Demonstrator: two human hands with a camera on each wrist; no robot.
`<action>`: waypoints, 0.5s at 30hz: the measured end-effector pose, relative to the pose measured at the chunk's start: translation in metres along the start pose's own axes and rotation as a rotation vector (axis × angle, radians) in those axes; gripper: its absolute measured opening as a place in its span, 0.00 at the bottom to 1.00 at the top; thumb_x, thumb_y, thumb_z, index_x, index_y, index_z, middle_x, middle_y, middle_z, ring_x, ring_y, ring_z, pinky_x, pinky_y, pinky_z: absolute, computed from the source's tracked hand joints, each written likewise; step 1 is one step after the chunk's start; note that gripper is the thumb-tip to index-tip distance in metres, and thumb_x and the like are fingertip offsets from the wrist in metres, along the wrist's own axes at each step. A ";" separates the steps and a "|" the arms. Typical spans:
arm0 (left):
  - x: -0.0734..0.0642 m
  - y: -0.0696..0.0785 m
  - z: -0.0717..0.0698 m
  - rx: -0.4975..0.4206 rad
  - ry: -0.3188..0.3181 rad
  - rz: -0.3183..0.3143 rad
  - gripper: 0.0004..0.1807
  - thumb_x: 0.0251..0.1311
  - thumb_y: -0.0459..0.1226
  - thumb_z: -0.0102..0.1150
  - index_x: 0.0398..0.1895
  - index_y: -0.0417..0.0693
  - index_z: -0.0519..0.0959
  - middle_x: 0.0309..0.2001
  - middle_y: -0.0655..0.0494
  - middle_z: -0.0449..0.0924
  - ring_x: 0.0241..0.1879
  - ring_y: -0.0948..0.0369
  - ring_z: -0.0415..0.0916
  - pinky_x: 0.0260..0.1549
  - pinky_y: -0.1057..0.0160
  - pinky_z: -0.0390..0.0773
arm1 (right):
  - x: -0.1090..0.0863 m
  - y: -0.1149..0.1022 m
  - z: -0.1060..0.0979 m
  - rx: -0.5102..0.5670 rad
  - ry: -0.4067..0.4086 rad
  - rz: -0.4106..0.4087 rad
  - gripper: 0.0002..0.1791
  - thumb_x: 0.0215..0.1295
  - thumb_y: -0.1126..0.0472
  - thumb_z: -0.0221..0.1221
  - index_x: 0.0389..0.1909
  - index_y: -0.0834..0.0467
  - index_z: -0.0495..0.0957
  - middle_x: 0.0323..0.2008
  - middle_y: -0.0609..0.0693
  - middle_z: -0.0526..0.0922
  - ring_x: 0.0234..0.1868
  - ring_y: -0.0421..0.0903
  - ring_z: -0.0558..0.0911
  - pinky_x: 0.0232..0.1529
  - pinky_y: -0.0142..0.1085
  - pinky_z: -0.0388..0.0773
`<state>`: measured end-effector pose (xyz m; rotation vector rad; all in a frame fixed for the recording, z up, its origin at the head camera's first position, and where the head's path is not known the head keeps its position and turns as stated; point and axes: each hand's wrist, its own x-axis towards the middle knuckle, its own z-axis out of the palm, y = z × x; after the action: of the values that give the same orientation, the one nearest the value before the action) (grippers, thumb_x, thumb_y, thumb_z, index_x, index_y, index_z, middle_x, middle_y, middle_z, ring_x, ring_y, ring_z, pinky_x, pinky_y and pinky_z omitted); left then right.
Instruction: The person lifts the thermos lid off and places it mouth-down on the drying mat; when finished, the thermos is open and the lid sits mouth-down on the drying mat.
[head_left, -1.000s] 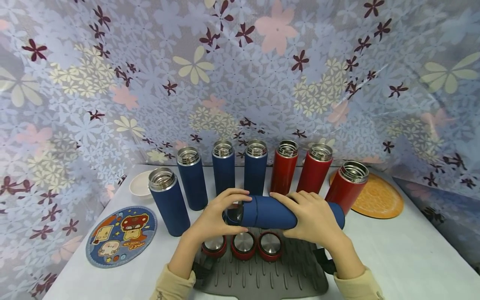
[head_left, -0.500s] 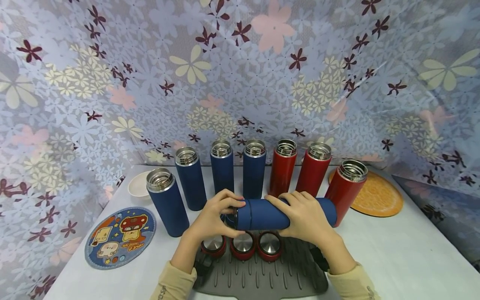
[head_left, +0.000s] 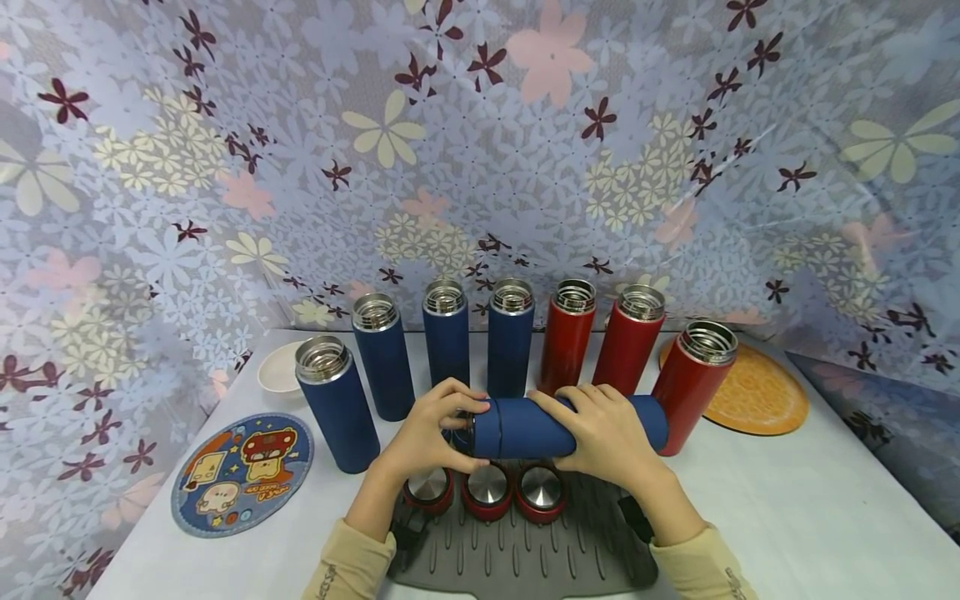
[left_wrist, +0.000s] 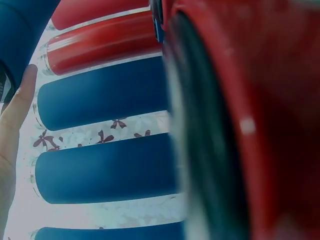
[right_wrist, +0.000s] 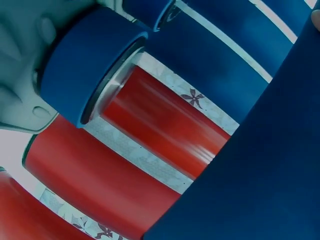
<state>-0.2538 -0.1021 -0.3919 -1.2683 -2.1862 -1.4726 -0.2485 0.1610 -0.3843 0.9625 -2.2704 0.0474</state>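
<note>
A blue thermos bottle [head_left: 528,427] lies sideways between my hands, above the grey mat, its lid [head_left: 487,433] at the left end with a dark strap loop. With thumb and fingers my left hand [head_left: 429,429] grips the lid end. My right hand [head_left: 609,433] wraps round the bottle's body. In the left wrist view the blue bottle [left_wrist: 22,30] shows at top left beside a finger, and a blurred red lid [left_wrist: 290,125] fills the right side. The bottle's body [right_wrist: 255,165] covers the lower right of the right wrist view.
Behind my hands stand several open blue bottles [head_left: 341,417] and three open red ones [head_left: 633,350]. Three red lids [head_left: 487,487] rest on the grey mat [head_left: 517,567]; the right wrist view also shows blue lids [right_wrist: 90,65]. A cartoon placemat [head_left: 243,475], white bowl [head_left: 279,371] and orange round mat [head_left: 757,392] flank these.
The held bottle has shifted slightly left, together with my right hand. My left hand keeps its hold on the lid end. The standing bottles and the lids stay in place.
</note>
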 end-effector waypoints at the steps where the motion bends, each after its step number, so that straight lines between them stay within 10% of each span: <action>1: 0.000 -0.001 0.000 -0.006 0.002 -0.007 0.31 0.31 0.24 0.75 0.46 0.38 0.76 0.46 0.42 0.68 0.49 0.45 0.72 0.40 0.62 0.80 | 0.000 0.000 0.001 -0.003 0.002 -0.001 0.52 0.20 0.38 0.75 0.57 0.48 0.73 0.38 0.54 0.81 0.36 0.53 0.80 0.42 0.47 0.77; 15: -0.001 -0.007 0.004 -0.090 0.037 -0.120 0.32 0.29 0.23 0.75 0.45 0.39 0.76 0.45 0.45 0.68 0.49 0.47 0.72 0.40 0.63 0.80 | -0.001 0.002 0.011 -0.027 0.059 -0.023 0.54 0.17 0.39 0.77 0.57 0.48 0.73 0.38 0.55 0.80 0.37 0.55 0.79 0.42 0.48 0.76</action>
<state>-0.2577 -0.1008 -0.3992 -1.1447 -2.2303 -1.6439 -0.2551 0.1606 -0.3929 0.9613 -2.2004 0.0346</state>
